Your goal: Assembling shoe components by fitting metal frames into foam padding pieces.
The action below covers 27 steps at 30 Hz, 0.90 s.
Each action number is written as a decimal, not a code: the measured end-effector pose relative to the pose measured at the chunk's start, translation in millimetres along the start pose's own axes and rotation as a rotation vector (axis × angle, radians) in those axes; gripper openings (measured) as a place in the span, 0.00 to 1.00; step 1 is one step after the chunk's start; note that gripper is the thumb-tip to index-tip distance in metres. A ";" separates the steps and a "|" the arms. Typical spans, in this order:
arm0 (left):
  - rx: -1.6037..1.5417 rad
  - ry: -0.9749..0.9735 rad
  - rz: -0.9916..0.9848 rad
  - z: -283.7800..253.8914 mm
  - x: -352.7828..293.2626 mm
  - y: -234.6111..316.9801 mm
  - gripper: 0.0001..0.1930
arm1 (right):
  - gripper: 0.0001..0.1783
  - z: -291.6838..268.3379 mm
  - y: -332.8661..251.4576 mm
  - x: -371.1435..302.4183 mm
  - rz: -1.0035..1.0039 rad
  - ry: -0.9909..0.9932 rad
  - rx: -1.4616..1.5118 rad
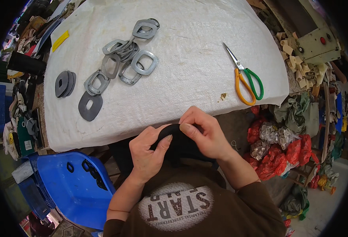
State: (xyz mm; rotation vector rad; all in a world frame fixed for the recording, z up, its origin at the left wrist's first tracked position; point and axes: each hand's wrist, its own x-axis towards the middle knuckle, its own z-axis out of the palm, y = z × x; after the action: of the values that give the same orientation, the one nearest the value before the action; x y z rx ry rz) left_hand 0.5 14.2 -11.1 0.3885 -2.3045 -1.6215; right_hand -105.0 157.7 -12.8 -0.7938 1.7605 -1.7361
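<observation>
Just off the near edge of the white-covered table (189, 87), both my hands are closed on a curved, dark black piece (167, 132). Its exact kind is hard to make out against dark clothing. My left hand (146, 152) pinches it between thumb and fingers. At its other end, the thumb and fingertips of my right hand (205, 132) press together. Beyond my hands lies a loose group of grey metal frames (145, 62) with rounded corners, some overlapping. A dark grey pad with a slot (90, 107) touches the nearest frames, and a few similar pads (62, 84) are stacked farther left.
Partly spread scissors (239, 66) with one orange and one green handle lie on the right of the table. A yellow strip (60, 41) is at far left. A blue tub (63, 193) with black pieces stands lower left; red plastic bags (270, 160) lie lower right.
</observation>
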 end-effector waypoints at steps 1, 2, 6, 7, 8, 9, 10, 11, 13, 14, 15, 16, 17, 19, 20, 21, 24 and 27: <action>-0.001 -0.003 -0.001 0.6 -0.4 0.8 0.10 | 0.04 4.1 1.7 -0.2 -0.232 0.093 -0.304; -0.090 -0.014 -0.086 1.5 -0.8 2.4 0.10 | 0.05 10.4 3.1 -1.8 -0.382 0.206 -0.492; -0.549 -0.017 -0.373 6.0 1.4 11.7 0.10 | 0.05 13.0 8.6 0.5 -0.580 0.285 -0.494; -0.547 -0.014 -0.373 4.6 0.6 7.5 0.10 | 0.05 12.1 6.3 1.8 -0.581 0.283 -0.491; -0.638 -0.020 -0.414 3.0 -0.8 -0.3 0.10 | 0.03 11.0 1.9 4.2 -0.407 0.184 -0.359; -0.731 -0.028 -0.455 2.1 -1.7 -5.3 0.10 | 0.03 9.2 0.2 5.8 -0.231 0.086 -0.230; -0.731 -0.024 -0.456 1.2 -2.0 -6.1 0.10 | 0.06 6.3 2.1 6.1 -0.148 0.073 -0.149; -0.692 0.030 -0.439 0.1 -2.2 -6.8 0.10 | 0.06 5.7 4.7 4.7 -0.148 0.068 -0.147; -0.654 0.101 -0.422 -0.9 -1.9 -6.6 0.09 | 0.09 4.4 11.1 -0.5 0.017 0.232 0.407; -0.622 0.116 -0.379 -0.4 0.3 -6.4 0.10 | 0.12 -2.0 17.5 -6.5 0.049 0.123 0.450; -0.591 0.124 -0.337 0.5 1.8 -5.6 0.10 | 0.12 0.9 17.4 -10.6 0.051 0.118 0.449; -0.592 0.128 -0.338 1.3 1.6 -4.4 0.10 | 0.12 4.7 17.0 -15.7 0.110 0.085 0.401; -0.588 0.141 -0.331 2.4 1.4 -2.9 0.11 | 0.13 8.2 16.4 -19.1 0.168 0.054 0.352; -0.583 0.151 -0.326 4.1 0.9 -0.7 0.12 | 0.11 17.6 13.3 -18.1 0.113 0.057 0.322; -0.561 0.160 -0.321 4.8 -0.1 0.8 0.12 | 0.10 19.4 15.8 -18.3 0.104 0.085 0.284; -0.541 0.169 -0.315 4.9 -0.8 1.7 0.12 | 0.09 21.4 16.9 -17.5 0.094 0.111 0.243; -0.558 0.151 -0.325 5.3 -3.6 -2.7 0.15 | 0.07 22.2 18.9 -15.9 0.088 0.175 0.136; -0.673 0.214 -0.383 6.4 -1.9 -0.9 0.18 | 0.07 21.0 19.2 -15.8 0.112 0.185 0.081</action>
State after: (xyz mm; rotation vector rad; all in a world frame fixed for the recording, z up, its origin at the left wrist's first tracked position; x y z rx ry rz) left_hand -0.3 20.1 -14.1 0.8115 -1.4641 -2.2723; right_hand -79.6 154.9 -32.9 -0.5045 1.8025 -1.8421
